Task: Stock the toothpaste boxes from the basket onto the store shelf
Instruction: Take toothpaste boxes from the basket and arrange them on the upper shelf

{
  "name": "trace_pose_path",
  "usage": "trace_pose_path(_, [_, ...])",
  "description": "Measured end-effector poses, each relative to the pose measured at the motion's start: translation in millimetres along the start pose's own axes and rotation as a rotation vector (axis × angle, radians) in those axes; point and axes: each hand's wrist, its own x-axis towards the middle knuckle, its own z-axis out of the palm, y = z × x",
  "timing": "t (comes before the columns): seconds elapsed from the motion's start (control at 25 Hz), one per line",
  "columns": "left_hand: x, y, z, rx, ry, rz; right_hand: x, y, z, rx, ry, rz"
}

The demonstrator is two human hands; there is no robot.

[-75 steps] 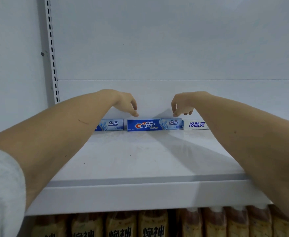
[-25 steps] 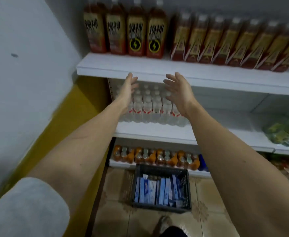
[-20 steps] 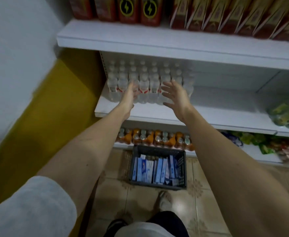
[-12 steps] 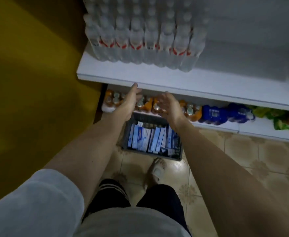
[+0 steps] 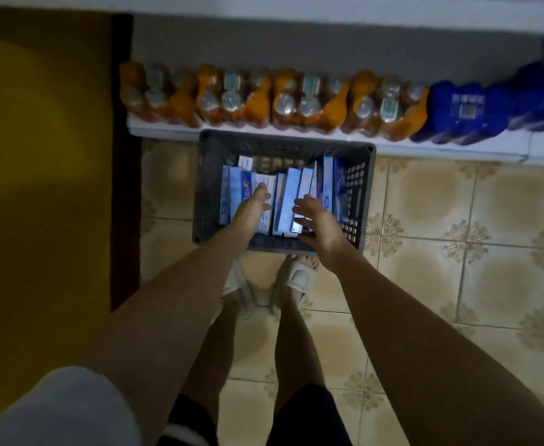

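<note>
Below, a dark grey slatted basket stands on the tiled floor, its far wall right up against the front edge of the bottom shelf. Inside it, blue and white toothpaste boxes stand packed on edge in a row running from the left wall to the right wall; the lettering on them is too blurred to read.

Both arms reach down toward the basket. The left hand is over the left half of the boxes, fingers straight and held together, palm turned inward, grasping nothing; whether the fingertips touch a box cannot be told. The right hand is over the near right part of the basket, fingers spread and relaxed, palm facing the left hand, also released and holding nothing. A few boxes show in the gap between the two hands.

On the bottom shelf, shrink-wrapped packs of orange bottles line the front edge from the left end, and blue packs follow toward the right end. Two feet in pale sandals stand on the floor just beside the basket's near wall.
</note>
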Motion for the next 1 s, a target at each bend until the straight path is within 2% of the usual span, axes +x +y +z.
trace_pose_path(0.24, [153, -63, 39, 0.067, -0.001, -0.054, 157, 79, -10, 0.058, 0.077, 0.102])
trace_pose_path(0.4, [215, -81, 57, 0.118, 0.061, -0.003, 216, 102, -10, 0.037, 0.152, 0.018])
trace_pose_path(0.56, [238, -99, 71, 0.141, 0.168, 0.255, 239, 120, -25, -0.168, 0.422, -0.169])
trace_pose_path(0.64, [240, -100, 78, 0.116, 0.144, 0.294, 244, 123, -35, -0.192, 0.433, -0.151])
trace_pose_path(0.76, [243, -94, 89, 0.149, -0.006, 0.161, 245, 121, -43, -0.219, 0.350, -0.085])
trace_pose_path(1.0, [244, -81, 104, 0.210, -0.034, -0.014, 250, 111, -46, -0.246, 0.319, -0.032])
